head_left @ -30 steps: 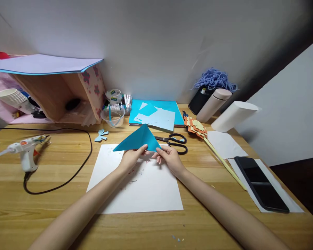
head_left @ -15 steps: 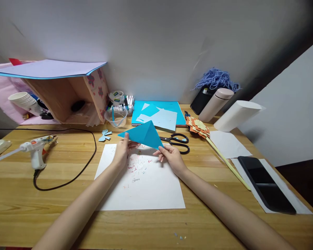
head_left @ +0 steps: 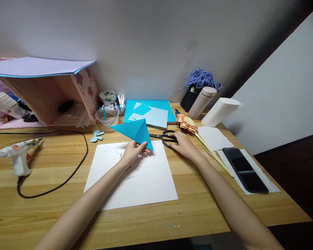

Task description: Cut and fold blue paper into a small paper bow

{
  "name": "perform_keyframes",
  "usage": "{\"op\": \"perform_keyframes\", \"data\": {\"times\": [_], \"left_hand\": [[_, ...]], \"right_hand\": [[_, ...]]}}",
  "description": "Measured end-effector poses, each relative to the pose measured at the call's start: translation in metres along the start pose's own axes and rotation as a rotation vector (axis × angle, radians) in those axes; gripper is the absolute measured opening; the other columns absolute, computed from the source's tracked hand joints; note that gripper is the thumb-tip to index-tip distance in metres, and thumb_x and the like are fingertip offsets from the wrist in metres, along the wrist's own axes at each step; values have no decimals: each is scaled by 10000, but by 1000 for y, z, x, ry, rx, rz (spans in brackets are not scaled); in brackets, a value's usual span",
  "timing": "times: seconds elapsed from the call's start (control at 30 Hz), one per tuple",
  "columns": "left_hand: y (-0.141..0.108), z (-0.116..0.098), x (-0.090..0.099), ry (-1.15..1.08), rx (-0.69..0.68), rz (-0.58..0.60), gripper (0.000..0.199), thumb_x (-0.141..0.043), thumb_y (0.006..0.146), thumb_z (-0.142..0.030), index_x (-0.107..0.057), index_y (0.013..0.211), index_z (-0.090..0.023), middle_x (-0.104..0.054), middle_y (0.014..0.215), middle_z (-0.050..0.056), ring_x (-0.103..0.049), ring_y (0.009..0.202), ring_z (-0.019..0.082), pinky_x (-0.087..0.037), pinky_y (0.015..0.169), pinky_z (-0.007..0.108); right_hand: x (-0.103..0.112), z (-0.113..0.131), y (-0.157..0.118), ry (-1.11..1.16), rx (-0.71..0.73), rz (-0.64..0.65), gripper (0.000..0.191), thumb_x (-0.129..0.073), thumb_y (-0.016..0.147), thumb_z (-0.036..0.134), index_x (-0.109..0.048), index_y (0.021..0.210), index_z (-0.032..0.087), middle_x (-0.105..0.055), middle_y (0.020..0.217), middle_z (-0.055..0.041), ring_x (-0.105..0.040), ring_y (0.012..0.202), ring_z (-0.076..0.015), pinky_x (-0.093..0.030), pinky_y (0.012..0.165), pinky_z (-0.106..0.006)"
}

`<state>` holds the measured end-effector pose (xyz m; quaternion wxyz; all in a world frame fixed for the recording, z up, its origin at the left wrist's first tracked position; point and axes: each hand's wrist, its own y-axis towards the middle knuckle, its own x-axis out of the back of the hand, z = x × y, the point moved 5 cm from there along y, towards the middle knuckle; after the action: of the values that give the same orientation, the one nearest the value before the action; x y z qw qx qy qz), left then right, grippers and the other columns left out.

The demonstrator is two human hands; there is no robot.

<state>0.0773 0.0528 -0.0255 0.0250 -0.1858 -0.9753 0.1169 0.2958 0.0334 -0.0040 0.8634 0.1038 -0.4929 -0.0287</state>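
Observation:
A blue folded paper triangle (head_left: pixel 136 131) with a crease down its middle is pinched at its lower edge by my left hand (head_left: pixel 133 152), thumb on top. It is held over a white sheet (head_left: pixel 146 184) with coloured marks. To the right, my right hand (head_left: pixel 184 145) has its fingers on the black handles of the scissors (head_left: pixel 165 136), which lie on the table with the blades pointing left, partly behind the blue paper. A small light-blue cut paper piece (head_left: pixel 97 135) lies left of the sheet.
A hot glue gun (head_left: pixel 21 158) with a black cable lies left, before a box (head_left: pixel 85 92). A clear plastic tub (head_left: pixel 107 117), blue sheets (head_left: pixel 151 114), an orange paper flower (head_left: pixel 187 123), a flask (head_left: pixel 202 102), a paper roll (head_left: pixel 220 111) and a phone (head_left: pixel 245 170) stand or lie around.
My right hand has let go of the blue paper's right corner and moved right onto the scissors' handles. My left hand has shifted along the paper toward its right side. The view has turned right.

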Motion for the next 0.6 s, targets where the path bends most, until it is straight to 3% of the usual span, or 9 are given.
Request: {"op": "perform_keyframes", "data": {"times": [0.17, 0.27, 0.5, 0.57, 0.6], "left_hand": [[-3, 4, 6, -22, 0, -118, 373, -701, 667, -426, -421, 661, -179, -708, 658, 107, -672, 602, 199, -523, 549, 286], [-3, 7, 6, -48, -10, -106, 390, -731, 638, -397, -412, 698, -181, -700, 643, 72, -676, 622, 198, -532, 590, 298], [-3, 8, 4, -33, -62, 14, 313, -676, 703, -378, -463, 786, -164, -669, 676, 59, -654, 644, 173, -504, 605, 285], [-5, 6, 0, 4, -88, 101, 299, -656, 719, -379, -481, 812, -155, -643, 675, 47, -633, 612, 160, -480, 572, 273], [-7, 5, -3, 21, -103, 149, 295, -649, 723, -376, -492, 830, -150, -633, 687, 42, -622, 612, 153, -471, 570, 268]], "right_hand": [[-9, -2, 3, -140, 29, 75, 314, -524, 724, 135, -584, 1032, 131, -620, 1012, -136, -556, 976, -265, -424, 867, -374], [-14, 1, 2, -135, 29, 122, 373, -507, 706, 101, -565, 1074, 121, -628, 1039, -137, -572, 963, -269, -438, 843, -363], [-2, 4, -3, -74, -14, -97, 326, -510, 755, 152, -584, 1072, 132, -572, 1067, -150, -540, 1019, -283, -411, 917, -421], [1, 14, -5, 56, -11, -174, 263, -523, 792, 232, -607, 1024, 141, -558, 1072, -150, -524, 1037, -278, -396, 933, -426], [0, 19, -6, 189, -27, -155, 257, -519, 814, 281, -609, 1018, 155, -566, 1070, -135, -539, 1016, -255, -423, 900, -398]]}}
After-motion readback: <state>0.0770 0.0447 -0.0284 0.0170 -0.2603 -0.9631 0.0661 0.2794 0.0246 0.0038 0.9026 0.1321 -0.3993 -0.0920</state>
